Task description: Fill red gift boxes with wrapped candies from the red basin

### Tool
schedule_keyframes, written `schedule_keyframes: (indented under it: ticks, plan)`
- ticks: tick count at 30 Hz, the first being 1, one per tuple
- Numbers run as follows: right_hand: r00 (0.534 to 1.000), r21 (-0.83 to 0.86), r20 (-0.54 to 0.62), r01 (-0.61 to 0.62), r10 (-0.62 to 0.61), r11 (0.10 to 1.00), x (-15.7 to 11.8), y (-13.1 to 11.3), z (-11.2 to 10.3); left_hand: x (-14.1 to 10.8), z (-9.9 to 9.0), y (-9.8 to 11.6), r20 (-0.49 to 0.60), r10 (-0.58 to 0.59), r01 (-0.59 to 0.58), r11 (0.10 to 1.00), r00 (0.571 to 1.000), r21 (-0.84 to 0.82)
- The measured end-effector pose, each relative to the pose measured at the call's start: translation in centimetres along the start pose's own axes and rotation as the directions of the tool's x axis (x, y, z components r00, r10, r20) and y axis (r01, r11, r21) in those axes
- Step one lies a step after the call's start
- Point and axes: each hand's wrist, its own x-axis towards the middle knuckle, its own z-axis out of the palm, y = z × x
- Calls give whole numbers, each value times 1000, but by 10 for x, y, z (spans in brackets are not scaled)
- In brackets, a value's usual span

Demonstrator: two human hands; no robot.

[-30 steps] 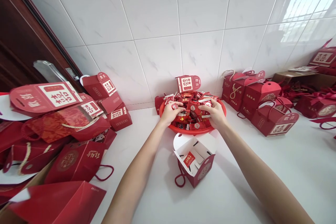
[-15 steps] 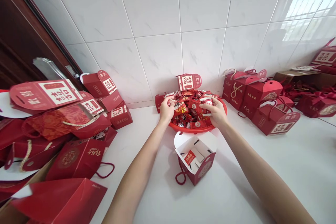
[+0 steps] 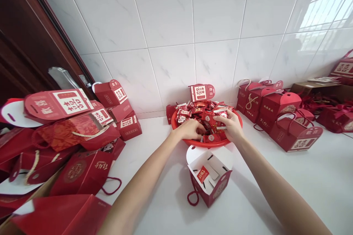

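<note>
A red plastic basin (image 3: 190,142) heaped with red-wrapped candies (image 3: 197,110) stands against the tiled wall. My left hand (image 3: 191,129) is in the front of the heap, fingers curled down among the wrappers; what they pinch, if anything, is hidden. At the right of the basin, my right hand (image 3: 233,126) grips a few small red-and-white candy packets (image 3: 220,114) between thumb and fingers. In front of the basin sits an open red gift box (image 3: 220,190) with a white inside and a dark red cord handle. A single red packet (image 3: 203,173) lies in it.
Red gift boxes (image 3: 79,174) pile up on the left, with more small boxes (image 3: 129,126) near the wall. Closed boxes (image 3: 295,130) line the right side, beside a cardboard carton (image 3: 306,87). One box (image 3: 202,92) stands behind the basin. A dark door (image 3: 24,40) is at far left.
My left hand has lowered from the basin's left side, where it held a shiny red-and-gold packet, into the candies towards the front. My right hand has stayed over the basin's right side.
</note>
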Motion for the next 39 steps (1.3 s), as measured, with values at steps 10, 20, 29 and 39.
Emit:
schedule_keyframes:
  ticks: [10, 20, 29, 39]
  plan:
    - [1000, -12, -4, 0, 0, 1000, 1, 0, 0, 16, 13, 1, 167, -59, 67, 997, 984, -37]
    - [1000, -1, -11, -7, 7, 1000, -1, -3, 2, 23, 15, -4, 277, -7, 47, 989, 961, -140]
    - [1000, 10, -4, 5, -5, 1000, 0, -1, 1, 18, 11, -2, 277, -13, 85, 965, 961, -249]
    - [999, 35, -30, 36, -35, 999, 2, 1, -1, 18, 10, -9, 164, -47, 133, 810, 985, -571]
